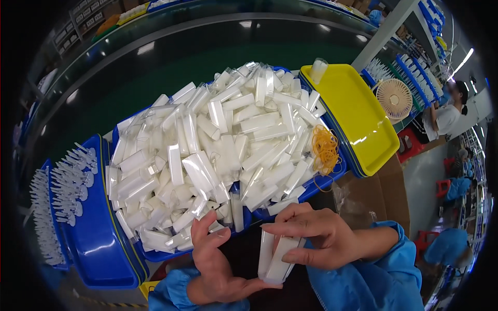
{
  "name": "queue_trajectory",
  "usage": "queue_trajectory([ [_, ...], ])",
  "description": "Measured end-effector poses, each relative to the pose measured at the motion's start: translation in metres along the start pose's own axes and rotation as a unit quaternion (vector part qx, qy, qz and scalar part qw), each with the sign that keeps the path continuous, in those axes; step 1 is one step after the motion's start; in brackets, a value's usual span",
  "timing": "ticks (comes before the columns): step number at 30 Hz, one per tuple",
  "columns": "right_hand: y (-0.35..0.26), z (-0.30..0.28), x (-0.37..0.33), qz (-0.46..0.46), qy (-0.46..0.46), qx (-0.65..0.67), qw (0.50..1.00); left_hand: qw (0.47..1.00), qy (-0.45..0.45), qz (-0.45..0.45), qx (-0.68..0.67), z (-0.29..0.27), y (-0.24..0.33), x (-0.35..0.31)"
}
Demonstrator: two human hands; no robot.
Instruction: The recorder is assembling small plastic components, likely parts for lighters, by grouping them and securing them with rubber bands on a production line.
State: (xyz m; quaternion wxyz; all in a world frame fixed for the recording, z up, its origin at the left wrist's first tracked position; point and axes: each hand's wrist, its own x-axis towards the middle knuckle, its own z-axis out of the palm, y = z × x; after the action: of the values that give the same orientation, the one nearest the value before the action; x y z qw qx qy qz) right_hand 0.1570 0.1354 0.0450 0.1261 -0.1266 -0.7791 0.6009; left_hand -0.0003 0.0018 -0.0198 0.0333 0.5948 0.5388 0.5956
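Note:
My right hand (324, 236) is closed around a small stack of white, box-shaped pieces (280, 259) in clear film, held upright in front of my body. The thumb lies across the near face and the fingers reach over the top. Just left of them, my left hand (220, 269) has its fingers spread and raised, palm facing the stack. Its thumb touches the stack's lower end. Beyond both hands, a big heap of similar film-wrapped white pieces (202, 171) covers blue trays (324, 184). A tangle of yellow-orange rubber bands (325, 150) sits at the heap's right edge.
Stacked yellow trays (358, 119) stand right of the heap, a clear-wrapped roll on their corner. At left are blue trays (96, 238) and rows of white pronged parts (75, 181). A dark green conveyor runs behind. A fan (394, 98) and co-workers are farther right.

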Motion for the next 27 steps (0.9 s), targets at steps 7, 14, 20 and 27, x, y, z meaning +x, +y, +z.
queue_trajectory([
  [7,-0.001,-0.001,-0.004,-0.113,0.007,-0.057,0.992,0.940,-0.092,-0.156,-0.288,-0.004,0.002,-0.002],
  [14,-0.004,0.059,0.008,-0.392,0.197,-0.088,0.894,0.683,-0.317,-0.386,-0.532,-0.003,0.017,0.016],
  [20,0.007,-0.009,-0.029,-0.239,0.059,-0.297,0.922,0.624,-0.275,-0.448,-0.579,0.005,0.023,0.025],
  [27,0.090,-0.041,-0.062,-0.001,0.270,-0.561,0.783,0.648,-0.335,-0.442,-0.522,0.015,0.010,0.013],
])
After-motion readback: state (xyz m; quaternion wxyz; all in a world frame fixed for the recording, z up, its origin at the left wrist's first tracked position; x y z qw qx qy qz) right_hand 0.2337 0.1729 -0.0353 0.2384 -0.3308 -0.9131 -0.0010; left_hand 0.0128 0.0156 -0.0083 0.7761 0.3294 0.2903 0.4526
